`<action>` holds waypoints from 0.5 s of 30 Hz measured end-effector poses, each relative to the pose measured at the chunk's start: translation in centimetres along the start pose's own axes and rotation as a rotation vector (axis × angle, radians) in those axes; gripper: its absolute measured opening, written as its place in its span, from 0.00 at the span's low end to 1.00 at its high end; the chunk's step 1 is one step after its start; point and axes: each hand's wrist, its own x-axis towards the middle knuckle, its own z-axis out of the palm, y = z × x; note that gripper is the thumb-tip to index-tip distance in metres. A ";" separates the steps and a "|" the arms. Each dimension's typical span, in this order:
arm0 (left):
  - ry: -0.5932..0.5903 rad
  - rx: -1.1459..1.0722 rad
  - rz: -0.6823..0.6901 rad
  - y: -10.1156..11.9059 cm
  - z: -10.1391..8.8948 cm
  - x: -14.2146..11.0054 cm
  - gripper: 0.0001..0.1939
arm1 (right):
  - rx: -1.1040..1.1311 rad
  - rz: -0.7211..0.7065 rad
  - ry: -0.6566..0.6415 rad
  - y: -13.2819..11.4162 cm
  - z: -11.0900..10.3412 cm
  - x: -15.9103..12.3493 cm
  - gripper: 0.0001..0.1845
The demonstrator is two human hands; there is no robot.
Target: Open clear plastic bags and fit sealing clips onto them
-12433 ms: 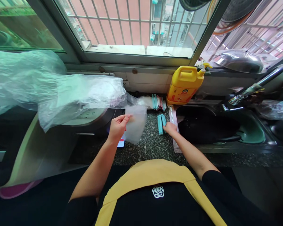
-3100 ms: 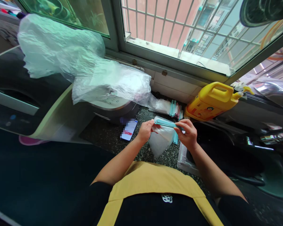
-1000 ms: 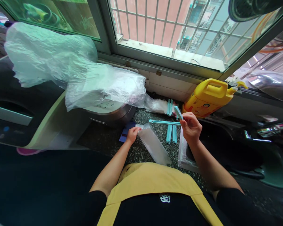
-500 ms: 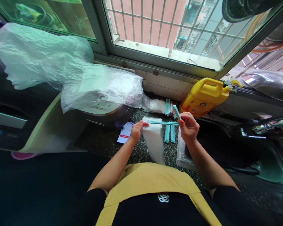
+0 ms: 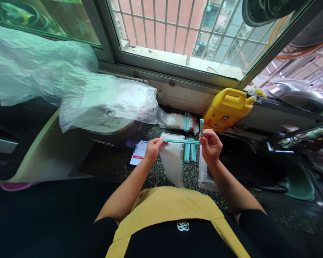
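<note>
A thin teal plastic strip, apparently a bag clip (image 5: 180, 141), stretches level between my two hands. My left hand (image 5: 153, 149) pinches its left end between thumb and fingers. The right end is in the closed fingers of my right hand (image 5: 211, 144). A shorter-looking teal piece (image 5: 201, 126) stands upright from the right hand; whether it joins the strip is hidden by the fingers. Beneath the strip lies a stack of clear plastic bags (image 5: 172, 163). Several matching teal strips (image 5: 190, 152) lie side by side on the counter, just left of my right hand.
A lit phone (image 5: 138, 153) lies left of the bags. Behind are bundled teal and pink strips (image 5: 187, 122) and a yellow jug (image 5: 226, 109). A plastic-covered appliance (image 5: 113, 129) stands at left, a clear tray (image 5: 204, 175) at right, beside the dark sink area (image 5: 247, 165).
The teal piece at my right hand has swung from leaning left to upright. Both hands keep their hold on the strip. The view has shifted slightly to the right.
</note>
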 end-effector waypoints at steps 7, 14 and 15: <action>0.018 -0.060 -0.026 -0.5 -0.3 0.4 0.10 | -0.013 0.034 0.041 0.1 -0.1 -0.2 0.14; 0.030 -0.083 -0.044 -1.2 -0.2 0.3 0.10 | 0.000 0.069 0.100 -0.4 -0.5 -0.7 0.15; 0.028 -0.083 -0.047 -1.2 -0.1 0.3 0.10 | -0.007 0.065 0.104 -0.4 -0.6 -0.7 0.15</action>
